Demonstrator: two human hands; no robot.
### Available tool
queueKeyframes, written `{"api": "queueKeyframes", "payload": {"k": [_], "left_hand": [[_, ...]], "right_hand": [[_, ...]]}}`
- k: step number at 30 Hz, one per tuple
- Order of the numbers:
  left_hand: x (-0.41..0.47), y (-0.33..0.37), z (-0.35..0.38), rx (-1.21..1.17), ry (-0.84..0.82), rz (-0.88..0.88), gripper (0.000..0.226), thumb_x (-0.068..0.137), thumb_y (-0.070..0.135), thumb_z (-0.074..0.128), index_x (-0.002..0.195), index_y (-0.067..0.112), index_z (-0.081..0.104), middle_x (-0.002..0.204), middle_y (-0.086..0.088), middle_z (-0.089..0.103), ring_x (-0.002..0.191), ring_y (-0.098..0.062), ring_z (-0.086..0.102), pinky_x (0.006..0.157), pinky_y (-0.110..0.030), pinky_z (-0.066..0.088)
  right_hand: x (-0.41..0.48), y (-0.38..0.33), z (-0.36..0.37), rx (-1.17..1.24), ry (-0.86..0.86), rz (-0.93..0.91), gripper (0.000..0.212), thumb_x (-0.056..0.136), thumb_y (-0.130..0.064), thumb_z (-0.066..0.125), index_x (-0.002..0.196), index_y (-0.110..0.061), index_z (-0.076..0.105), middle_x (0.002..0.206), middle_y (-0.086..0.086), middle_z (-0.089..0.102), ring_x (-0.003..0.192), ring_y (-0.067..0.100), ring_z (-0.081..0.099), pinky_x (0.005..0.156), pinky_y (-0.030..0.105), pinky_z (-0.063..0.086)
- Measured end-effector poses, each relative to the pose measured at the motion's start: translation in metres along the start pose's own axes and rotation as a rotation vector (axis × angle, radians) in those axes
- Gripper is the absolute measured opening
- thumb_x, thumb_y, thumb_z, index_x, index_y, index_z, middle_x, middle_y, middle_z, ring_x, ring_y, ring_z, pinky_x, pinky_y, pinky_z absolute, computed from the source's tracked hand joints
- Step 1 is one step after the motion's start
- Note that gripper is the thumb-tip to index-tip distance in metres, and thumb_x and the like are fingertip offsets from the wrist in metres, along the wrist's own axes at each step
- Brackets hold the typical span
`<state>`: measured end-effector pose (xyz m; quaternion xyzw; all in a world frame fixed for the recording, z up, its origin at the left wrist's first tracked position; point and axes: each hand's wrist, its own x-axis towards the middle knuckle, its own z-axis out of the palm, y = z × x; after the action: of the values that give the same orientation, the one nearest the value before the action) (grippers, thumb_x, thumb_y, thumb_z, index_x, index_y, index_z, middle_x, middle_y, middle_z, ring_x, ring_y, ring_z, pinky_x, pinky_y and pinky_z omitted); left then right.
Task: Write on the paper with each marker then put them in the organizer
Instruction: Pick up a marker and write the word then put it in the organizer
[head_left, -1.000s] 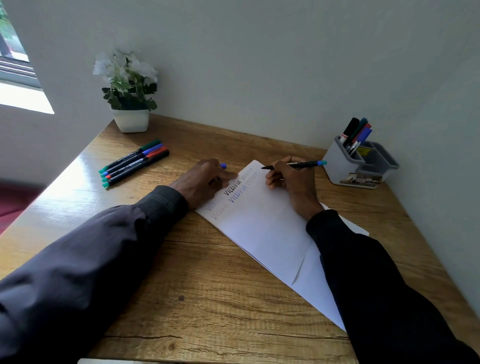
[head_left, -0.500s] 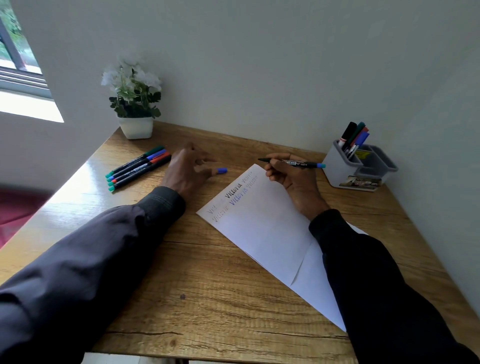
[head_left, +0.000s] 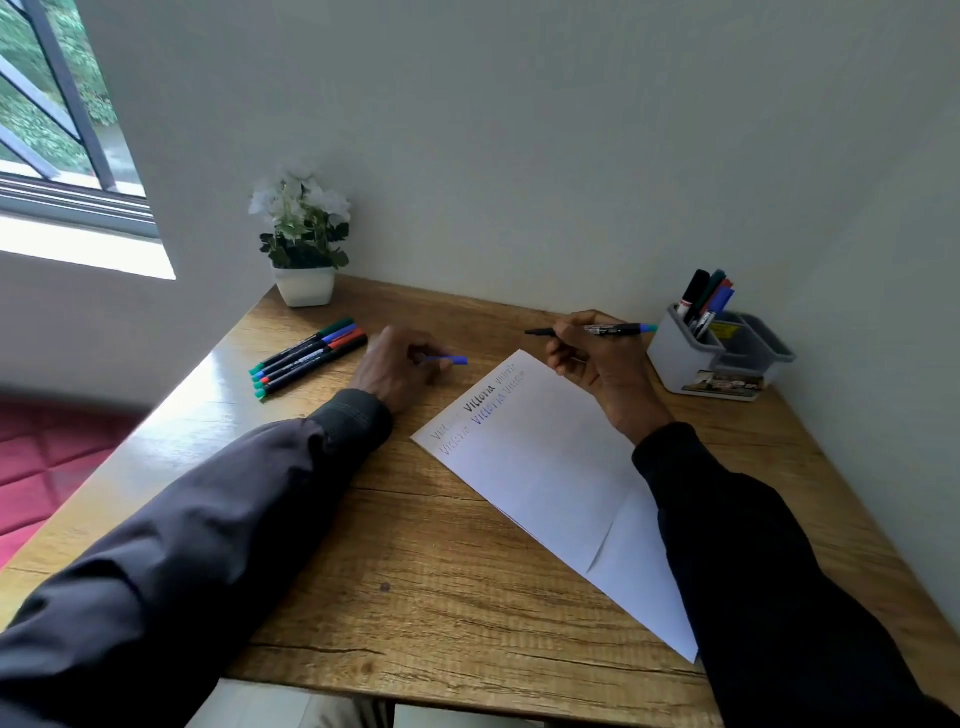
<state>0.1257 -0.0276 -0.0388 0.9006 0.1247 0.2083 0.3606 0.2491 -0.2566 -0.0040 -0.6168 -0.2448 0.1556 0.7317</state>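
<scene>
White paper (head_left: 545, 467) lies slanted on the wooden desk (head_left: 415, 571), with several handwritten words near its top edge. My right hand (head_left: 597, 364) grips an uncapped black marker (head_left: 613, 329) with a blue end, held level above the paper's top corner, tip pointing left. To the left of the paper, my left hand (head_left: 400, 369) holds the blue cap (head_left: 452, 359) just above the desk. Several capped markers (head_left: 306, 358) lie side by side further left. At the far right, the grey organizer (head_left: 691, 364) holds several markers (head_left: 709, 299) upright.
A white pot with white flowers (head_left: 304, 244) stands in the back left corner against the wall. The wall runs close behind and to the right of the organizer. A window (head_left: 52, 130) is at the upper left, and red cushioning (head_left: 41, 467) lies below the desk's left edge.
My right hand lifted the marker off the paper and turned it level. My left hand left the paper's edge and moved left with the blue cap.
</scene>
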Motion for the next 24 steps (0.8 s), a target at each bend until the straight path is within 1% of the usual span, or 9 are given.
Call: {"api": "queueKeyframes", "payload": {"k": [2, 5, 7, 10, 14, 17, 20, 24], "left_hand": [[-0.004, 0.003, -0.003, -0.095, 0.023, 0.003, 0.017, 0.089, 0.019, 0.072, 0.105, 0.016, 0.074, 0.089, 0.006, 0.07, 0.083, -0.006, 0.065, 0.075, -0.024, 0.056], [-0.01, 0.008, -0.005, -0.197, -0.003, 0.064, 0.019, 0.087, 0.017, 0.073, 0.106, 0.016, 0.074, 0.089, 0.005, 0.073, 0.079, -0.008, 0.071, 0.074, -0.027, 0.061], [-0.015, 0.013, -0.005, -0.256, -0.021, 0.101, 0.019, 0.087, 0.014, 0.073, 0.106, 0.016, 0.074, 0.091, 0.006, 0.074, 0.08, -0.007, 0.071, 0.074, -0.026, 0.061], [-0.019, 0.021, -0.004, -0.324, -0.041, 0.113, 0.019, 0.087, 0.015, 0.073, 0.107, 0.015, 0.075, 0.094, 0.003, 0.075, 0.084, -0.009, 0.071, 0.075, -0.026, 0.06], [-0.022, 0.028, -0.006, -0.354, -0.037, 0.117, 0.019, 0.087, 0.016, 0.074, 0.106, 0.017, 0.075, 0.095, 0.002, 0.076, 0.086, -0.011, 0.072, 0.077, -0.031, 0.06], [-0.024, 0.034, -0.007, -0.38, -0.042, 0.127, 0.018, 0.088, 0.015, 0.074, 0.106, 0.016, 0.076, 0.095, 0.001, 0.076, 0.087, -0.012, 0.071, 0.077, -0.032, 0.061], [-0.026, 0.039, -0.01, -0.392, -0.048, 0.14, 0.019, 0.088, 0.017, 0.073, 0.106, 0.016, 0.076, 0.095, 0.0, 0.076, 0.088, -0.014, 0.071, 0.078, -0.036, 0.061], [-0.03, 0.046, -0.012, -0.396, -0.054, 0.163, 0.018, 0.088, 0.016, 0.073, 0.104, 0.02, 0.076, 0.095, 0.002, 0.076, 0.088, -0.013, 0.071, 0.079, -0.035, 0.061]], "right_hand": [[-0.004, -0.005, 0.0, 0.007, -0.044, 0.005, 0.01, 0.096, -0.001, 0.066, 0.088, -0.007, 0.069, 0.077, 0.014, 0.072, 0.063, 0.022, 0.068, 0.059, 0.026, 0.057], [-0.012, -0.009, -0.002, 0.078, -0.131, 0.011, 0.009, 0.097, -0.003, 0.062, 0.095, -0.002, 0.071, 0.083, 0.019, 0.074, 0.066, 0.025, 0.07, 0.06, 0.028, 0.057], [-0.018, -0.01, -0.005, 0.079, -0.155, -0.016, 0.012, 0.093, -0.007, 0.062, 0.095, -0.003, 0.073, 0.087, 0.022, 0.075, 0.067, 0.027, 0.071, 0.06, 0.029, 0.057], [-0.027, -0.011, -0.007, 0.015, -0.161, -0.099, 0.009, 0.094, -0.006, 0.062, 0.095, -0.002, 0.071, 0.091, 0.025, 0.076, 0.069, 0.031, 0.071, 0.063, 0.032, 0.058], [-0.036, -0.012, -0.005, -0.052, -0.153, -0.159, 0.014, 0.093, -0.011, 0.066, 0.097, 0.002, 0.069, 0.096, 0.029, 0.076, 0.071, 0.035, 0.072, 0.064, 0.035, 0.059], [-0.041, -0.015, -0.004, -0.079, -0.154, -0.176, 0.011, 0.097, -0.008, 0.065, 0.099, 0.003, 0.068, 0.098, 0.029, 0.076, 0.072, 0.036, 0.072, 0.065, 0.035, 0.059], [-0.044, -0.016, -0.003, -0.087, -0.157, -0.172, 0.01, 0.099, -0.005, 0.063, 0.1, 0.003, 0.068, 0.1, 0.03, 0.075, 0.073, 0.036, 0.072, 0.066, 0.035, 0.06], [-0.048, -0.019, 0.001, -0.075, -0.17, -0.153, 0.014, 0.095, -0.01, 0.066, 0.1, 0.003, 0.069, 0.101, 0.03, 0.075, 0.073, 0.035, 0.073, 0.066, 0.035, 0.06]]}}
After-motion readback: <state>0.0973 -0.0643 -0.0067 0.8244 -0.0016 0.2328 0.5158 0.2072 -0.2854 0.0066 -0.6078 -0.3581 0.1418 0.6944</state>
